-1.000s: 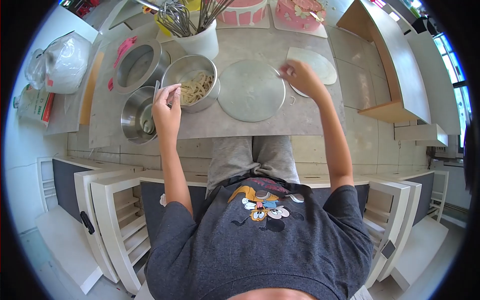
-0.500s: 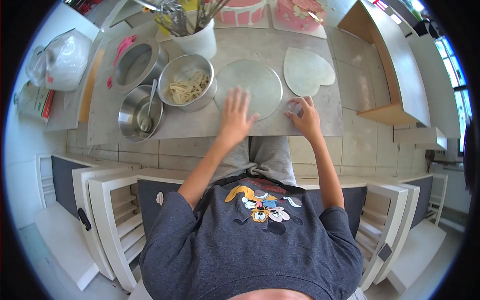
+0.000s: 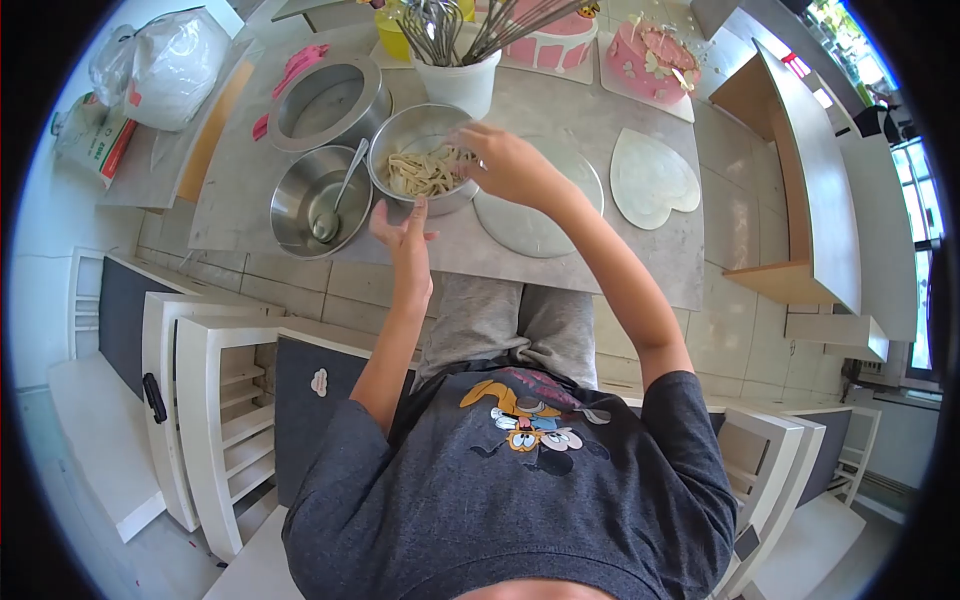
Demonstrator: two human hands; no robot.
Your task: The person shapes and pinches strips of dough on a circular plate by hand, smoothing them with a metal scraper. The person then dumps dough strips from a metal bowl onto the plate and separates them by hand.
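A round metal pan (image 3: 399, 125) holds pale, noodle-like strips (image 3: 420, 174). My right hand (image 3: 512, 167) reaches over the pan's right rim, its fingers bent down inside beside the strips. Something clear or whitish seems to be at those fingertips, too blurred to name. Below the pan's front wall is my left hand (image 3: 404, 238), fingers apart, one fingertip seeming to touch the metal. A steel bowl (image 3: 290, 205) with a spoon (image 3: 328, 223) in it stands just left. Right of the pan lies a flat round plate (image 3: 540, 218), partly covered by my right forearm.
Behind the pan stands a white tub (image 3: 458, 88) of whisks (image 3: 435, 32). A deep ring-shaped pan (image 3: 365, 125) sits at back left. To the right lies a heart-shaped plate (image 3: 655, 180). Two pink cakes (image 3: 655, 65) (image 3: 550, 50) stand on boards along the far edge.
Both hands have moved left, from the round plate and the table beside it to the pan with the strips. My right hand now reaches into it. The view has shifted slightly.
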